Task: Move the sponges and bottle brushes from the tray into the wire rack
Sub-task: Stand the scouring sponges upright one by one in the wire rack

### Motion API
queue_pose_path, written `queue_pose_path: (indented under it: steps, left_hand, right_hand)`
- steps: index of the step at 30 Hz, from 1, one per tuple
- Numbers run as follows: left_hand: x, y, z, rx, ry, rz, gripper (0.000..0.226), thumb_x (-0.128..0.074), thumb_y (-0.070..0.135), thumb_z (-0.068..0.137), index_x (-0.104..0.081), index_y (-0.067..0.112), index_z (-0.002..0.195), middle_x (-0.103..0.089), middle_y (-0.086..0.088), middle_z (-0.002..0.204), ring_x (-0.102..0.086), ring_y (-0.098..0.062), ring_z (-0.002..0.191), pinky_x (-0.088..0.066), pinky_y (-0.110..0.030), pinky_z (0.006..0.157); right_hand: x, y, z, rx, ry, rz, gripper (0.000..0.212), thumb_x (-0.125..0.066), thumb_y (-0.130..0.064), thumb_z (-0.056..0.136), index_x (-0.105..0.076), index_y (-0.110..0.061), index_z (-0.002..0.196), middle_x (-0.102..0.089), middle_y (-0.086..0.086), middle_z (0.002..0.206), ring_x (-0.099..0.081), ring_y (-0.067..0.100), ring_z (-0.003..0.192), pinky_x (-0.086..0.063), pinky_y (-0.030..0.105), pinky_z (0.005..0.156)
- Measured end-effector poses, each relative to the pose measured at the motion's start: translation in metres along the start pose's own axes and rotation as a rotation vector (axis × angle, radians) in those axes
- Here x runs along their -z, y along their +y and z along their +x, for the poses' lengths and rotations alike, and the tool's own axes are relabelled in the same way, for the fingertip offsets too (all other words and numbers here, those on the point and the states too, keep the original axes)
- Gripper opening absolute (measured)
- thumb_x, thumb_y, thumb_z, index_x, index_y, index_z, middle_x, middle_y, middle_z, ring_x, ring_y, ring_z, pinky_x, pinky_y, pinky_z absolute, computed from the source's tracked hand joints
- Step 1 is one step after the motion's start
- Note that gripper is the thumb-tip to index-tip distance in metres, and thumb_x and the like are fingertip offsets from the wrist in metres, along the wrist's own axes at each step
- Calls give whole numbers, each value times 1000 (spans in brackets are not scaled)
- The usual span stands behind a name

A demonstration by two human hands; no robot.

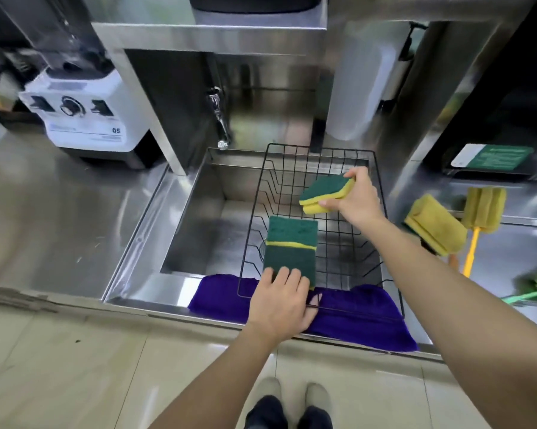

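Observation:
A black wire rack (366, 156) sits over the right part of a steel sink. My left hand (281, 301) rests on the near end of two green-and-yellow sponges (292, 246) lying in the rack's left side. My right hand (355, 196) holds two stacked green-and-yellow sponges (326, 190) above the rack's far middle. To the right, on the steel counter, lie more yellow sponges (435, 224), a yellow bottle brush (483, 209) with an orange-yellow handle, and a green bottle brush (536, 287). The tray's outline is not clear.
A purple cloth (363, 314) hangs over the sink's front edge under the rack. A faucet (219, 119) stands behind the sink (196, 218). A white blender (84, 116) is on the left counter. A white cylinder (363, 88) stands behind the rack.

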State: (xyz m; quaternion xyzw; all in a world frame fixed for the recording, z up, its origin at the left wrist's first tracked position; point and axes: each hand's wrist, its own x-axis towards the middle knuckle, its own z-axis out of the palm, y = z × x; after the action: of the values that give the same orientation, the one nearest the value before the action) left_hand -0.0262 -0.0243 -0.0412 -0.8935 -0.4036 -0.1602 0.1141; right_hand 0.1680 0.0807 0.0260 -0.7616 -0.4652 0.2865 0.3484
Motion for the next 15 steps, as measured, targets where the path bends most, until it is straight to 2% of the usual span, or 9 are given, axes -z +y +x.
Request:
queue_pose_path:
  steps: [3,6,11,13,15]
  left_hand:
    - [-2,1,0,6,35,-16,31,-53,42,84,-56,13,72,-55,-4,71,-50,-24,69,-41,-36,68]
    - [-5,0,-1,2,73,-39,32,-52,41,85,-55,12,71,-54,-4,70,-49,-25,67,-41,-35,66]
    - [-5,1,-2,0,87,-53,35,-50,45,86,-56,13,71,-54,-3,69,-48,-24,66,-41,-34,64]
    - [-5,1,-3,4,88,-50,36,-50,45,86,-56,13,71,-54,-3,69,-48,-23,66,-41,-34,64]
    - [-5,1,-3,11,103,-58,35,-50,44,86,-55,13,70,-53,-3,68,-46,-23,65,-39,-34,62]
  right_hand:
    - [-19,1,8,-34,-71,39,61,-84,-13,65,-35,-17,102,-46,4,112,-44,20,101,-40,33,84]
    - [-33,0,14,-59,-64,77,60,-82,-10,68,-31,-16,99,-44,5,112,-44,21,99,-41,34,85]
    - [-52,2,18,-34,-91,-82,54,-78,-13,73,-29,-16,95,-48,3,106,-45,24,89,-38,36,74]
    - [-59,5,17,-21,-104,-153,54,-80,-18,72,-30,-18,93,-52,4,104,-49,27,88,-46,44,80]
    - [-64,8,16,-12,-130,-201,54,-80,-21,72,-30,-19,92,-53,3,102,-51,29,92,-45,49,87]
